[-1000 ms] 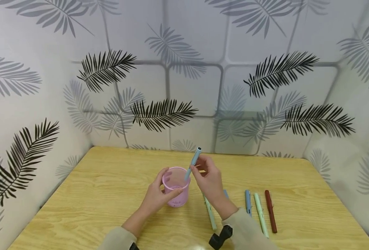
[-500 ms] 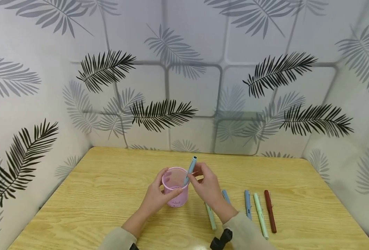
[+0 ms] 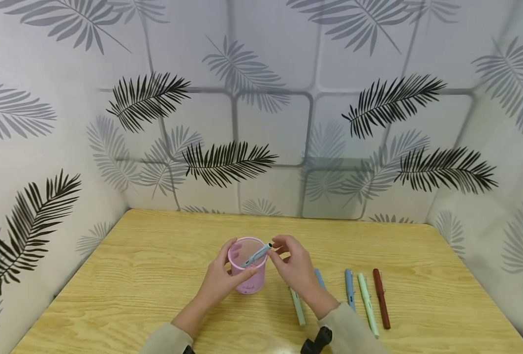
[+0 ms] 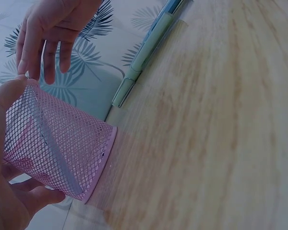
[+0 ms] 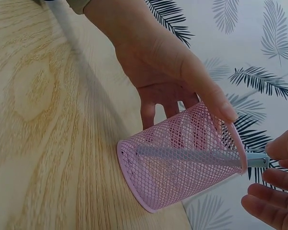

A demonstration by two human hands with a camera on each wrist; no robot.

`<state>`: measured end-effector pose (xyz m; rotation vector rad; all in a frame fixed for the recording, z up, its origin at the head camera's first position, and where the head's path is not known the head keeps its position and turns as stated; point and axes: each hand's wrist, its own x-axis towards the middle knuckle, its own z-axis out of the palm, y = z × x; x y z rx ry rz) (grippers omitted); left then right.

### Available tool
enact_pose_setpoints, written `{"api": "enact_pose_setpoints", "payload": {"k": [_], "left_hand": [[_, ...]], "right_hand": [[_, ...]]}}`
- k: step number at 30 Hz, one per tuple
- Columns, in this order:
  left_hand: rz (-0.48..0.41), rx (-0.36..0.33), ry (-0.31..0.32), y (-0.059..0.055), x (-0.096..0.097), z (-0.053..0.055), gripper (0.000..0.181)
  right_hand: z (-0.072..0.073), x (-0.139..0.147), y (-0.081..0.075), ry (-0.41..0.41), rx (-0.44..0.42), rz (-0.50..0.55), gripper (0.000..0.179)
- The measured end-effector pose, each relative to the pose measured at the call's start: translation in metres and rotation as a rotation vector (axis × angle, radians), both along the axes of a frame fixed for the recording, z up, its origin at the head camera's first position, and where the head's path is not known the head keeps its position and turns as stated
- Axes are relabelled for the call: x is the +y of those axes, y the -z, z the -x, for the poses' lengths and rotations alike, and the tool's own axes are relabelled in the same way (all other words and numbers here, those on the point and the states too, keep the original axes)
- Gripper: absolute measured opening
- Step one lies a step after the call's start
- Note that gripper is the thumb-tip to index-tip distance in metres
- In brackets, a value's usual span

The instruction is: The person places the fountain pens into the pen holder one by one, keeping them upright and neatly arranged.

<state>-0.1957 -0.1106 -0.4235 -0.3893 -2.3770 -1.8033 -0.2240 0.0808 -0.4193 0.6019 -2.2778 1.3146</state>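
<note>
A pink mesh pen cup [image 3: 249,282] stands upright on the table, and my left hand [image 3: 220,275] grips its side, thumb near the front rim. In the left wrist view the fingers and thumb of that hand lie round the mesh. Inside the cup a light blue pen [image 3: 257,254] leans slantwise, its capped end sticking out over the right rim. My right hand [image 3: 295,260] is right beside that end, fingers loosely bent and spread. In the right wrist view its thumb is at the pen's tip [image 5: 257,159], and the other fingers are apart from it.
On the wooden table [image 3: 133,275], to the right, lie a green pen [image 3: 298,309] and a blue pen [image 3: 320,278] partly behind the right forearm. Farther right are another blue pen [image 3: 350,289], a light green pen [image 3: 368,305] and a dark red pen [image 3: 382,299]. A patterned wall [image 3: 270,123] stands behind.
The light blue pen has gone down into the cup and tipped over against the right rim. My right hand has lowered slightly and its pinch has loosened. The left hand keeps its grip.
</note>
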Motion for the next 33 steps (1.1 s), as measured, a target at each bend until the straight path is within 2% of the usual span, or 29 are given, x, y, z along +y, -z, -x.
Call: {"api": "enact_pose_setpoints", "payload": {"k": [7, 14, 25, 33], "left_hand": [[0.003, 0.009, -0.011, 0.000, 0.000, 0.001, 0.084], [0.005, 0.005, -0.011, 0.001, 0.000, 0.001, 0.084], [-0.028, 0.005, 0.012, 0.004, 0.000, 0.000, 0.085], [-0.018, 0.038, 0.005, 0.004, 0.000, -0.001, 0.084]], "right_hand": [[-0.001, 0.006, 0.001, -0.010, 0.045, 0.036, 0.024], [-0.002, 0.013, 0.002, -0.018, 0.033, 0.049, 0.022], [-0.003, 0.028, 0.005, -0.002, 0.064, 0.030, 0.023], [-0.005, 0.040, 0.007, 0.020, 0.064, 0.010, 0.023]]}}
